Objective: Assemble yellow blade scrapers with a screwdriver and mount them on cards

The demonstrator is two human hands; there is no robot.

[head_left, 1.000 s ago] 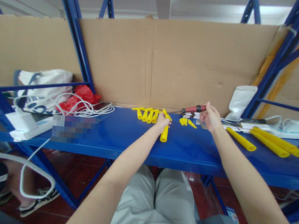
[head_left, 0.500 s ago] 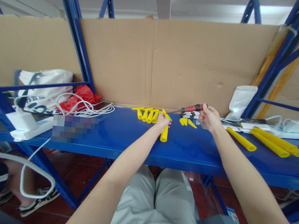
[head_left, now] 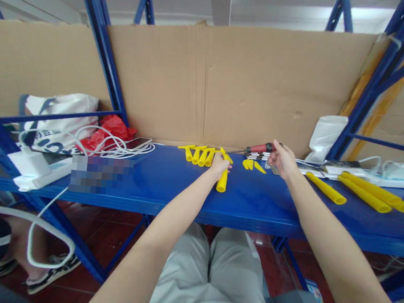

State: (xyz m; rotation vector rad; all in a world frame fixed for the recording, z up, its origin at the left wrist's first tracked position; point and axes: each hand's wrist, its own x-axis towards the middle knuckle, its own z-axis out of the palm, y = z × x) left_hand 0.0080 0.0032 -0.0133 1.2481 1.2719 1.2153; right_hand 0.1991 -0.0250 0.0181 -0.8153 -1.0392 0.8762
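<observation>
My left hand (head_left: 219, 166) is closed around a yellow tube (head_left: 222, 183) with a flat yellow piece (head_left: 225, 155) across its far end, low over the blue shelf. A red-and-black screwdriver (head_left: 260, 148) is gripped at its handle end by my right hand (head_left: 282, 159). Its shaft points left, and the tip is at or close to the yellow crosspiece; contact is too small to make out. Left of my left hand lies a row of yellow tubes (head_left: 202, 158) with similar crosspieces. Small loose yellow pieces (head_left: 248, 164) lie between my hands.
Longer yellow tubes (head_left: 368, 193) lie at the right of the blue shelf (head_left: 170, 186). A white pouch (head_left: 326, 139) stands behind them. Coiled white cables (head_left: 117, 146), a red plastic bag (head_left: 108, 131) and a power strip (head_left: 50, 171) are at the left. Cardboard (head_left: 246, 84) walls the back.
The screwdriver handle has shifted very slightly in my right hand's grip. My left hand and the yellow tube stay in the same place.
</observation>
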